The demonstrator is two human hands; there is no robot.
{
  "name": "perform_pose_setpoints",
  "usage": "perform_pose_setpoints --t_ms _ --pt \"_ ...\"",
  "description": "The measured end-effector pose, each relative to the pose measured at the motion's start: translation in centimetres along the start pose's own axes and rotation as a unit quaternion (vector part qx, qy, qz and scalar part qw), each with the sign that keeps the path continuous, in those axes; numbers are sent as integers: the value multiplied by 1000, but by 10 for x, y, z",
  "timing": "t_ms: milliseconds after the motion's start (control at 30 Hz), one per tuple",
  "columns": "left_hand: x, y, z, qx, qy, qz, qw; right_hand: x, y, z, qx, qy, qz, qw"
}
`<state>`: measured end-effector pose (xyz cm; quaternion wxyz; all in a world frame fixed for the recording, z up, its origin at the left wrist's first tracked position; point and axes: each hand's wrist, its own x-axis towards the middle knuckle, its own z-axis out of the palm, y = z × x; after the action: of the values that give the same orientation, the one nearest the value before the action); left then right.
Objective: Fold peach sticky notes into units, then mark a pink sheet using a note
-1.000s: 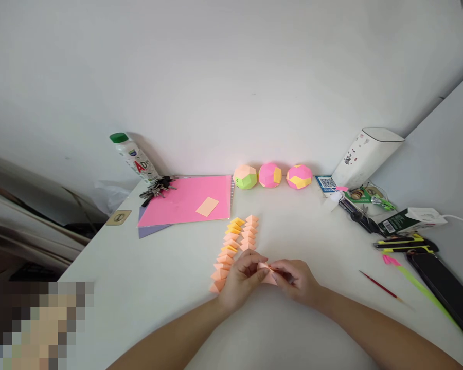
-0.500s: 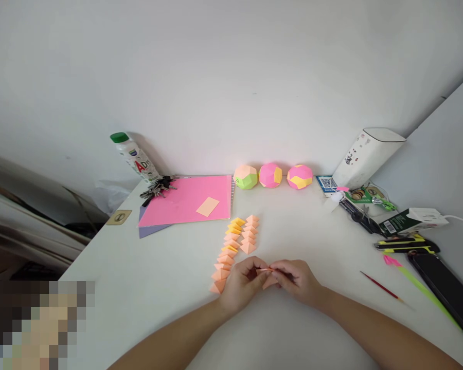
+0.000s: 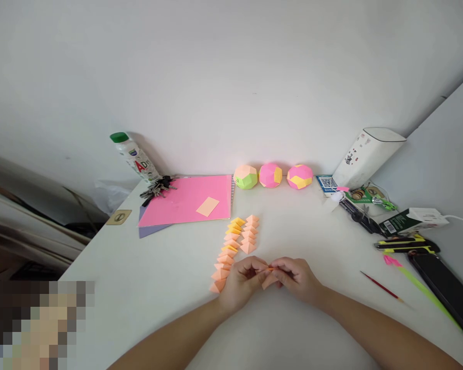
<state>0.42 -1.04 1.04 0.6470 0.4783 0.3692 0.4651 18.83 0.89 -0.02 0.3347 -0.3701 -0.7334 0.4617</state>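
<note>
Between both hands is a small folded piece of orange paper [image 3: 269,280], its lower corner showing below the fingertips. My left hand [image 3: 245,281] pinches it from the left, and my right hand [image 3: 295,279] pinches it from the right. The fingers hide most of its upper edge. Just beyond and to the left of my left hand, folded paper pieces [image 3: 224,259] in orange and yellow lie overlapped in a long row. A shorter row of peach folded pieces [image 3: 249,235] lies beside it.
Three paper balls [image 3: 270,176] stand along the wall. At the left are pink paper sheets [image 3: 185,198], keys [image 3: 158,189] and a bottle [image 3: 137,159]. To the right lie a thin brush [image 3: 381,287], a utility knife [image 3: 407,244], a black phone-like object [image 3: 445,290] and a white cylinder [image 3: 366,156].
My fingers have shifted slightly on the orange paper, and a little more of its lower part shows. The things on the table have not moved.
</note>
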Motion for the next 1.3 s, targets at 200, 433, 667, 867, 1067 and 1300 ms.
perform_pose_setpoints --t_ms 200,433,667,867,1067,1300 --pt "0 -1 -1 7 -1 4 1000 0 -1 0 23 -3 15 1000" --pt "-1 1 0 33 11 7 999 -1 -1 -1 24 -5 17 1000" --pt "0 1 0 32 14 10 999 -1 2 0 16 -8 14 1000" --pt "0 -2 0 22 2 13 1000 0 -2 0 0 0 2 1000" --pt "-1 -3 1 113 22 28 993 0 -8 -1 -35 -8 1 999" --pt "-4 3 1 158 -7 -26 987 -3 -7 -1 -66 -19 -7 998"
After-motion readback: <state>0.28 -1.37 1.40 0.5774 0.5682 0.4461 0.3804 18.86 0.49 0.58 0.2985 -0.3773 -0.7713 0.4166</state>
